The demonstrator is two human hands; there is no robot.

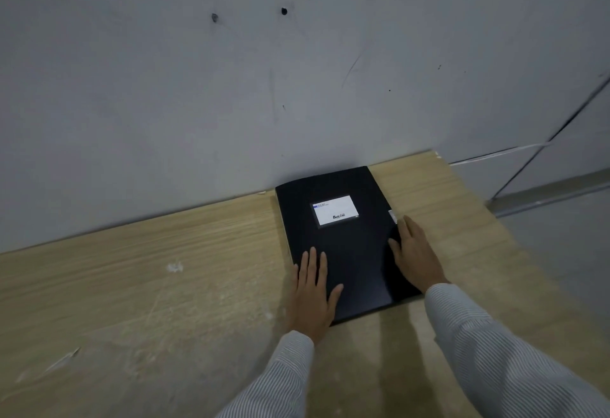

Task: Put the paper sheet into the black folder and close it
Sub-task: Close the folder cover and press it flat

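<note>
I see the black folder (343,246) lying closed and flat on the wooden table (165,285), its far edge pushed up against the grey wall (231,87) and its body turned a little clockwise from my line of sight. A white label (335,210) sits on the upper part of the cover, with small dark print I cannot read. A small pale tab (393,216) shows at the folder's right edge, just beyond my fingertips there. My left hand (313,295) rests palm down on the near left corner of the cover, fingers straight and spread flat, the thumb out to the right; it grips nothing, it only presses on the surface. My right hand (416,259) lies along the right edge of the folder, also flat and open with the fingers extended toward the wall, the thumb on the cover and the outer side of the hand over the table; it has hold of nothing either. Both wrists come out of striped shirt sleeves (495,351). I cannot see the paper sheet anywhere, and with the cover shut I cannot tell whether it is inside. The table top shows a few pale scuffs (175,267) well to the left of the folder.
</note>
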